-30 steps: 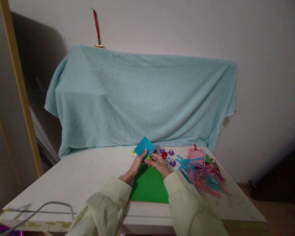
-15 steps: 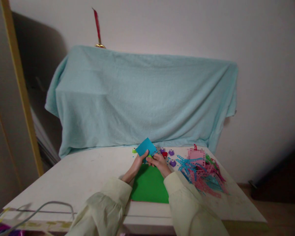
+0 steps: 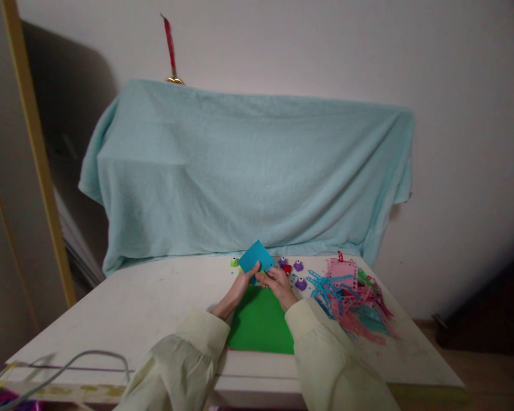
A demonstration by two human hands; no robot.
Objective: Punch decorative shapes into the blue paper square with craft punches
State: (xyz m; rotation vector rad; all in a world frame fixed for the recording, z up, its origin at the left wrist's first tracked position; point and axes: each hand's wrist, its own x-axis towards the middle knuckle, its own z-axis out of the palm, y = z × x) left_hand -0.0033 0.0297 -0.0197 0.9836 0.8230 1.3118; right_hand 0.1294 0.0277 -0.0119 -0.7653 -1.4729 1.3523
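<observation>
Blue paper [image 3: 255,254] is pinched by the left hand [image 3: 244,279], while the right hand [image 3: 279,282] curls around a mostly hidden green punch [image 3: 262,274] at its edge, above a green sheet [image 3: 261,322]. Punching appears in hand; the next squeeze likely calls for careful alignment.

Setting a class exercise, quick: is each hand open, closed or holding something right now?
Left hand: holding a blue square paper sheet.
Right hand: closed on a small bright-green object, mostly hidden by the fingers.
</observation>
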